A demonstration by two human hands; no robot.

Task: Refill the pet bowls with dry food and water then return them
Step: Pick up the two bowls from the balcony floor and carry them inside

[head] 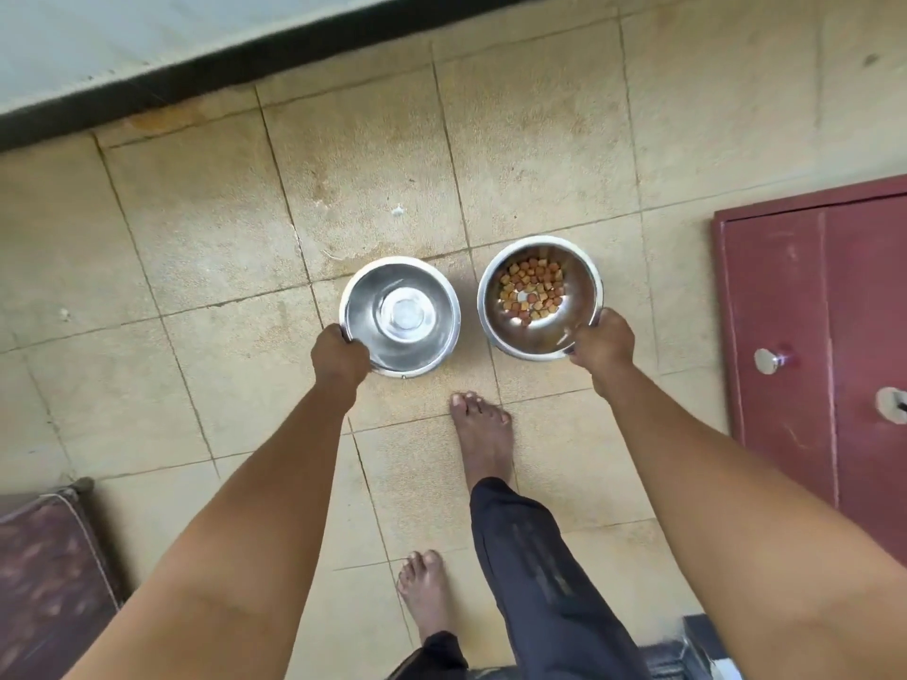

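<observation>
While we stand barefoot on the tiled floor [196,247], our left hand [340,355] grips the left bowl [402,316] at its 7 o'clock rim, and our right hand [601,343] grips the right bowl [540,296] at 5 o'clock. Dry food [532,292] lies in the right bowl; water in the left we cannot confirm. We judge both bowls are best lowered level and slowly, toward the wall [147,31] at 12 o'clock.
</observation>
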